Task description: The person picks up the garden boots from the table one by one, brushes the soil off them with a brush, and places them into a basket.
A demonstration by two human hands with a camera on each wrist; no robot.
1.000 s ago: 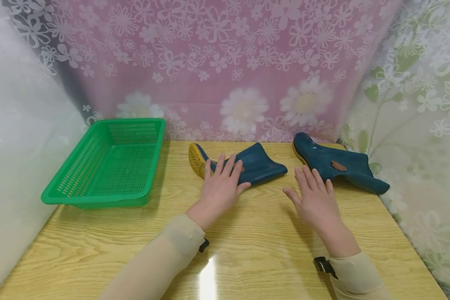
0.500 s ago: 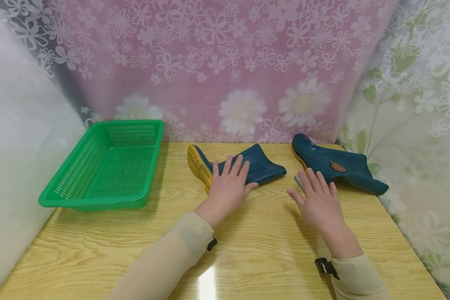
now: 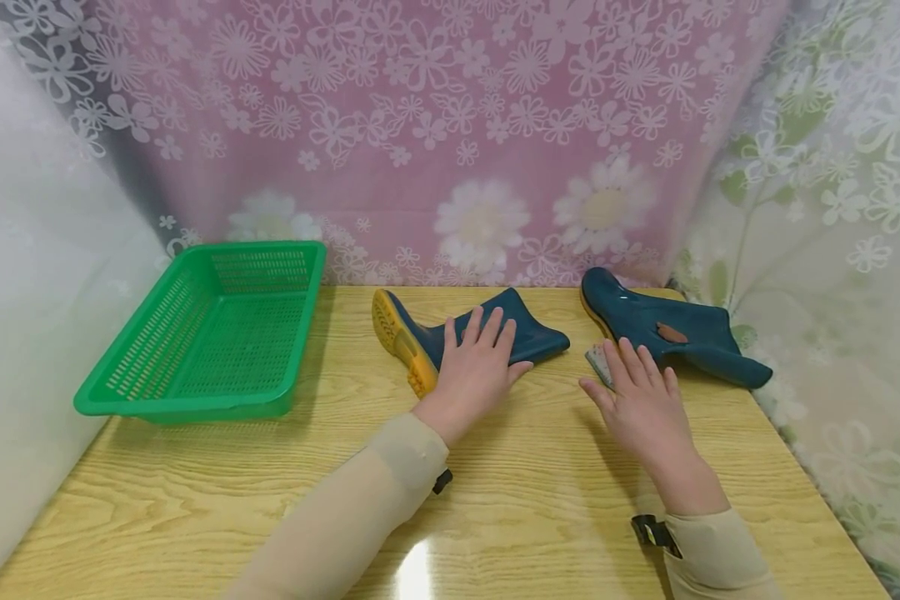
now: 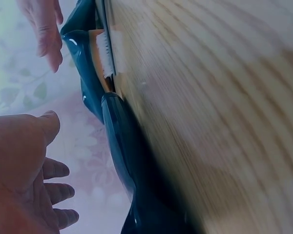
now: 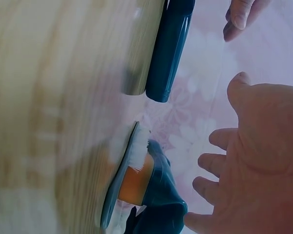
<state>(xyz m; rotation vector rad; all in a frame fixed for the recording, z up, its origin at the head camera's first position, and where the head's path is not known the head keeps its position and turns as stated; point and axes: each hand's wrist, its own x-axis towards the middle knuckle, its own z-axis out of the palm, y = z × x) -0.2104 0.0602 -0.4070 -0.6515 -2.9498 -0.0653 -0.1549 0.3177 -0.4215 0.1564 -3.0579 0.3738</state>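
Note:
Two dark teal rubber boots with yellow soles lie on their sides. My left hand (image 3: 476, 367) hovers palm down over the left boot (image 3: 528, 325), fingers extended; the left wrist view shows a gap between palm and boot (image 4: 119, 141). My right hand (image 3: 641, 408) is held flat above the table, just in front of the right boot (image 3: 693, 321), which has a brown patch on its shaft. Under its fingertips lies a brush (image 3: 598, 364), bristles up, mostly hidden by the hand. In the right wrist view, its white bristles (image 5: 138, 146) and dark handle (image 5: 112, 197) show. Neither hand holds anything.
A green plastic basket (image 3: 195, 406) with slotted walls stands at the left on the wood-grain table (image 3: 540, 500). Behind the table hangs a pink flowered curtain (image 3: 390, 183), and pale flowered sheets (image 3: 825, 275) close off both sides.
My left hand has slid to the right across the left boot, uncovering more of its yellow sole. My right hand has drifted slightly right, and the brush has come into view beside its fingers.

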